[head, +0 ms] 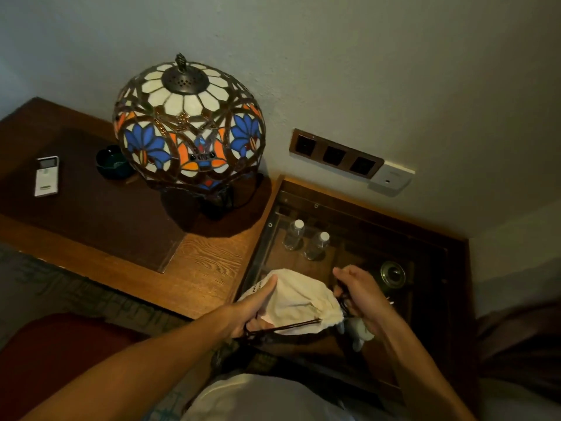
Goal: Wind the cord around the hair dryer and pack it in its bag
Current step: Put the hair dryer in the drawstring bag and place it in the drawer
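Left hand (pixel 254 311) grips the near side of the cream cloth bag (pixel 299 302), thumb laid flat along the top of the fabric, fingers curled under with a dark drawstring (pixel 285 327) pinched in them. Right hand (pixel 362 294) is at the bag's gathered mouth, fingers curled round the other dark cord ends there. The bag looks full and rounded, held up between both hands over the lower glass-topped section of the wooden table (pixel 209 268); the hair dryer itself is hidden, so whether it sits inside cannot be told. Just below the right hand, a small pale object (pixel 359 331) peeks out, too dim to identify. Beyond the hands, two clear water bottles (pixel 305 240) stand side by side under the glass, and a round metal piece (pixel 392 273) lies to their right. On the higher tabletop to the left stands a stained-glass lamp (pixel 189 126), a dark green dish (pixel 113 163) beside its base, and a white remote (pixel 46 176) further left. On the wall, a brown three-socket panel (pixel 335 153) with a white plate (pixel 390 179) next to it.
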